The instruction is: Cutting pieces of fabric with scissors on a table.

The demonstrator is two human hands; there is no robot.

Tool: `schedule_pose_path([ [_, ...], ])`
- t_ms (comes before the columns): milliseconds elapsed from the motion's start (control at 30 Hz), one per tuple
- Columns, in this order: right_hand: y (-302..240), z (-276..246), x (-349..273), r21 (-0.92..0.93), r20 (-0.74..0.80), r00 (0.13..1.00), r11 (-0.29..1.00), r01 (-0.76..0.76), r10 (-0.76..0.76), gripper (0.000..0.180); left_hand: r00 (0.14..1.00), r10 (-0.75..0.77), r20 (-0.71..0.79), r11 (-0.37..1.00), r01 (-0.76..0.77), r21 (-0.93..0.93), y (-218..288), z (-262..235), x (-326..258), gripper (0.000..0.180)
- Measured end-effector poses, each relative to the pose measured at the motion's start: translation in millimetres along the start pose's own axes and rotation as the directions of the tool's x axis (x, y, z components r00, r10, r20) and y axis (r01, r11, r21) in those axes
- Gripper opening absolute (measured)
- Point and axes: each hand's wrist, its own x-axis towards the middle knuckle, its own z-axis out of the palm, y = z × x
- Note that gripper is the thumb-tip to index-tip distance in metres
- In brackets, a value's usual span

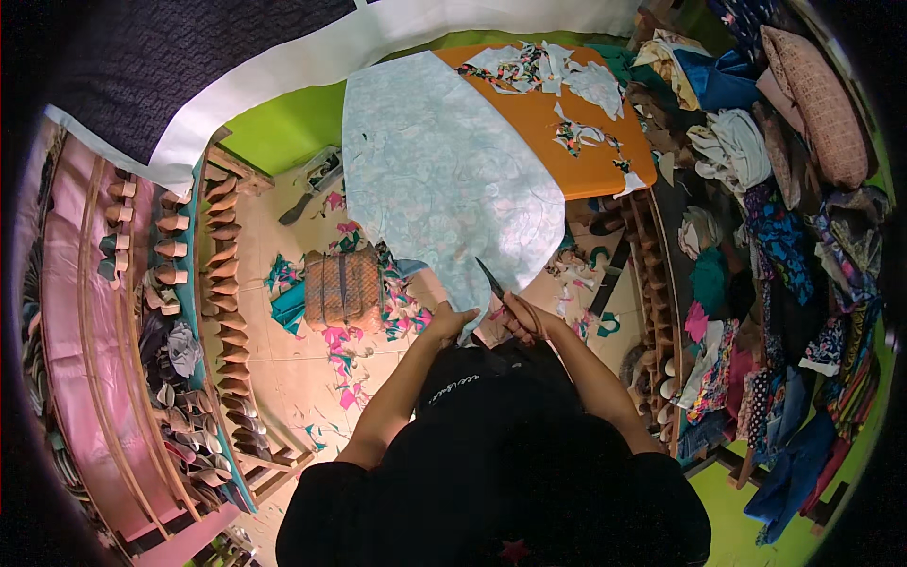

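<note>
A large sheet of pale blue-green patterned fabric (444, 170) lies over the orange table, and its near end hangs toward my lap. My left hand (448, 324) grips this hanging end, fingers closed on the cloth. In my right hand (521, 317) is a pair of scissors (489, 277), their dark blades pointing up and to the left at the fabric's near edge. The fingers of my right hand wrap round the handles. Whether the blades are apart cannot be made out.
Fabric scraps (543, 68) lie on the orange table (529, 113). A brown woven bag (342, 288) sits on the floor among colourful offcuts (348, 364). Shoe racks (225, 283) with wooden shoe forms stand at left; piled cloths (737, 151) fill the right side.
</note>
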Motion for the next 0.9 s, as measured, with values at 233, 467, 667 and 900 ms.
schedule_pose_path([
  [233, -5.0, -4.4, 5.2, -0.018, 0.001, 0.999, 0.999, 0.046, -0.046, 0.065, 0.999, -0.018, 0.026, 1.0, 0.018, -0.006, 1.8, -1.0, -4.9, 0.05],
  [467, -10.3, -19.9, 5.6, -0.089, 0.11, 0.994, 0.996, 0.02, -0.01, 0.064, 0.998, -0.037, 0.046, 0.999, 0.039, -0.026, 3.1, -4.6, -5.6, 0.049],
  [667, -21.8, -25.7, -2.7, -0.303, 0.028, 0.996, 0.949, 0.085, -0.08, 0.071, 0.994, -0.04, 0.103, 0.998, 0.046, -0.051, -1.0, -9.2, -5.7, 0.051],
  [900, -23.7, -38.9, 11.6, -0.306, 0.112, 0.992, 0.952, -0.017, 0.053, 0.062, 0.995, -0.044, 0.084, 0.999, 0.043, 0.014, -8.4, -12.2, 2.9, 0.053],
])
